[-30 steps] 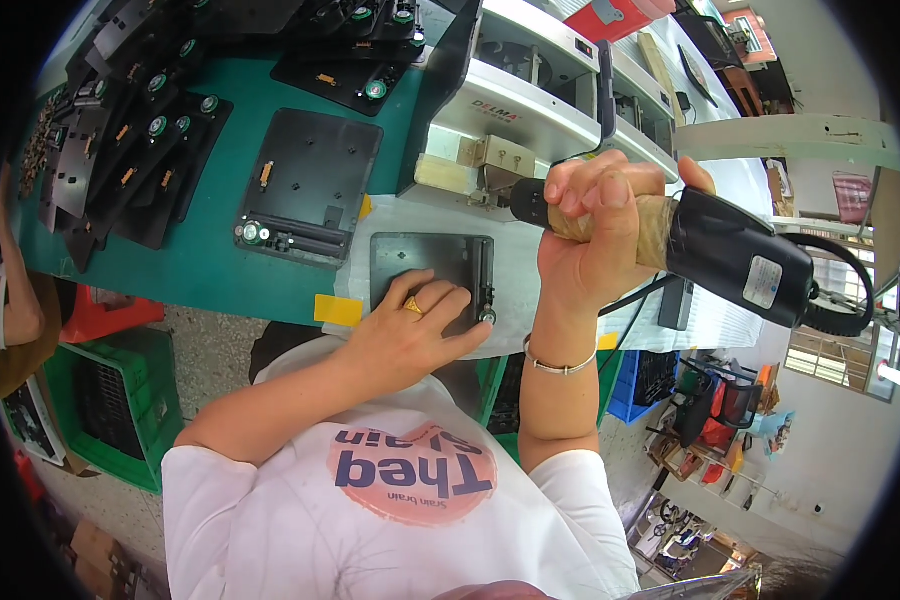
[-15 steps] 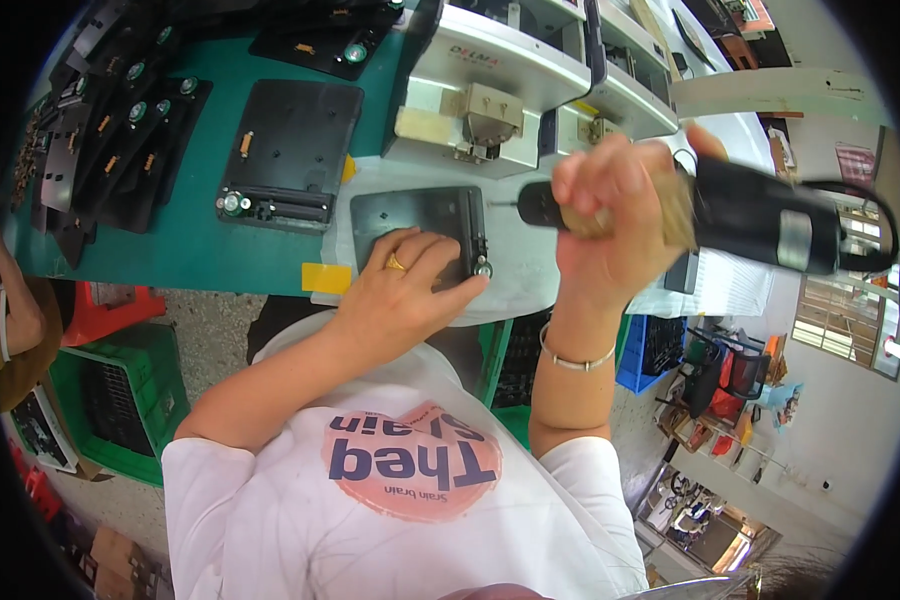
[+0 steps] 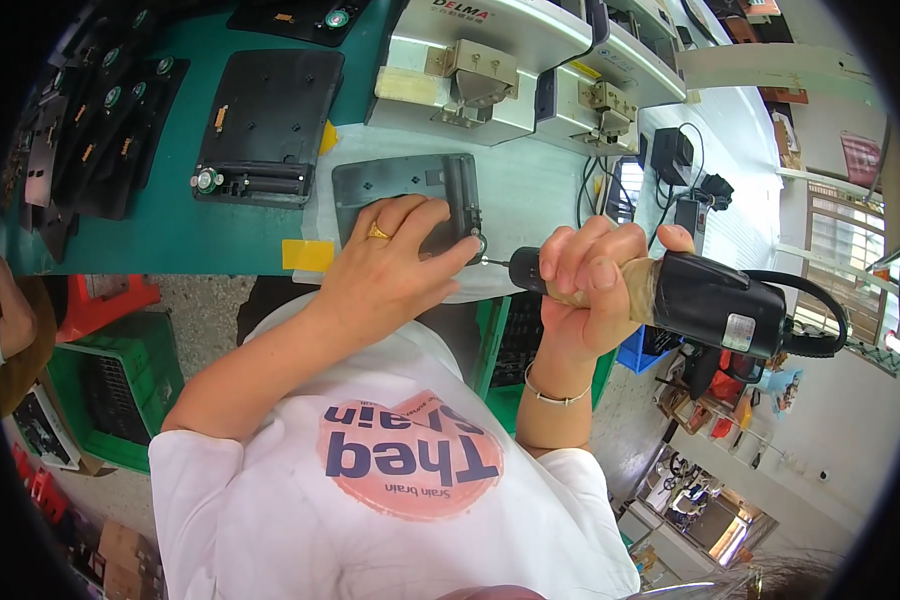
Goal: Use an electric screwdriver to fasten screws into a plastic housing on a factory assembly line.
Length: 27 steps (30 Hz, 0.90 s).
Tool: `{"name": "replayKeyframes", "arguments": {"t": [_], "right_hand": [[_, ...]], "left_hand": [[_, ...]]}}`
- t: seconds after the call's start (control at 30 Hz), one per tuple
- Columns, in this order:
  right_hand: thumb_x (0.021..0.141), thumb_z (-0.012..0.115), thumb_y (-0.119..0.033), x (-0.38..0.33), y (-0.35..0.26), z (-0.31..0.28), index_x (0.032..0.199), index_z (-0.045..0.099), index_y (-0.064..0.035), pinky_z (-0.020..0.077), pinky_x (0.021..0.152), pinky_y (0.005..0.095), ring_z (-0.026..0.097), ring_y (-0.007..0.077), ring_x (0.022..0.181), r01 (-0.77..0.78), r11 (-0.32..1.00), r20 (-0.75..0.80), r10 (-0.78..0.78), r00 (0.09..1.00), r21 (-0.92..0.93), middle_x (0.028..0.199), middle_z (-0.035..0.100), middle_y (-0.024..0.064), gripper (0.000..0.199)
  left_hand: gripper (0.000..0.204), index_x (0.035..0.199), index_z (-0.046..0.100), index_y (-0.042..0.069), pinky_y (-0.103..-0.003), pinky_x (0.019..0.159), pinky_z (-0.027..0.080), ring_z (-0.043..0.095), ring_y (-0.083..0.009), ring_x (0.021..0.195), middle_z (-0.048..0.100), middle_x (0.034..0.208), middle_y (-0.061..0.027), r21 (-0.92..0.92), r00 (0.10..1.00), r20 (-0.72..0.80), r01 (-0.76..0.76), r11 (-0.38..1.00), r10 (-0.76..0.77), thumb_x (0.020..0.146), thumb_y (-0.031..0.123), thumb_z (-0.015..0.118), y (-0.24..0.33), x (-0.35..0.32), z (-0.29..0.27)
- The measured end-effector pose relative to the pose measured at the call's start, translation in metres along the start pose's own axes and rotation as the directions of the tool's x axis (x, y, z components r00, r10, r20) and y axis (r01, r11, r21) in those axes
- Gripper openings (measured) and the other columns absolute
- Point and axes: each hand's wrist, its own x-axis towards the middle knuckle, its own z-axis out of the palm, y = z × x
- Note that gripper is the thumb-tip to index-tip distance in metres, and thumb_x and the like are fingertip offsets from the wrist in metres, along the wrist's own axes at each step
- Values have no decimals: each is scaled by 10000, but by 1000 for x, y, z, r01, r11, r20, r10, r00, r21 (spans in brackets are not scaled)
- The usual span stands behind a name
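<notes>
My left hand [image 3: 375, 265], with a ring on one finger, presses down on a dark plastic panel [image 3: 385, 178] on the white-covered bench in front of me. Its fingers are bent, the thumb reaching to the panel's near right corner by a small round part [image 3: 478, 245]. A black corded electric screwdriver [image 3: 715, 300], its grip wrapped in tan tape, lies level in my closed right hand [image 3: 600, 285]. The bit points left, and its tip is at that corner; whether it touches a screw is too small to tell. My left hand partly covers the panel.
A second black panel [image 3: 270, 110] lies to the left on the green mat, with many more stacked farther left. Yellow tape [image 3: 308, 255] marks the bench edge. Grey-white machines [image 3: 470, 80] stand behind. Cables and a black adapter [image 3: 672, 155] are at the right. A green crate [image 3: 115, 385] stands below left.
My right hand has brought the screwdriver down and left, from above the bench to the panel's near right corner. My left hand remains on the panel. The view has shifted slightly.
</notes>
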Motion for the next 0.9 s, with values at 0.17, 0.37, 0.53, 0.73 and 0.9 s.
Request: {"name": "replayKeyframes", "arguments": {"t": [0.17,0.37,0.53,0.73,0.9], "right_hand": [[896,575,-29,-2,6,0,1348,366,-135,425,490,312,435,125,533,-1,1000,8,1,1000,-16,663,448,20,509],[889,626,-39,-5,10,0,1335,377,-150,431,488,312,449,128,531,12,999,4,-11,1000,-37,662,469,25,522],[881,646,-38,-8,12,4,1336,372,-152,439,489,312,457,133,530,33,998,11,-32,999,-56,672,489,26,543],[827,700,15,-11,8,17,1283,286,-109,525,567,354,536,175,567,-5,994,-67,-2,998,-112,696,558,49,628],[828,699,29,-15,12,14,1166,323,-108,525,561,351,538,177,548,11,989,-114,-29,993,-149,716,559,54,524]], "left_hand": [[512,1152,642,189,-446,950,395,467,-310,1163,483,1200,-101,3,1000,-1,11,1000,-11,666,205,802,0,0,1],[500,1142,647,188,-443,956,396,466,-308,1167,485,1199,-98,-1,1000,-9,18,1000,-18,666,203,800,0,0,0],[502,1141,647,191,-441,957,396,461,-306,1174,483,1199,-95,0,1000,-13,16,1000,-16,663,205,801,-1,0,0],[501,1141,646,200,-439,951,395,457,-306,1179,482,1199,-93,7,999,-15,31,999,-31,664,209,798,0,0,2],[491,1129,648,200,-439,941,394,455,-306,1186,486,1196,-93,17,999,2,40,999,-40,662,213,795,1,0,1]]}}
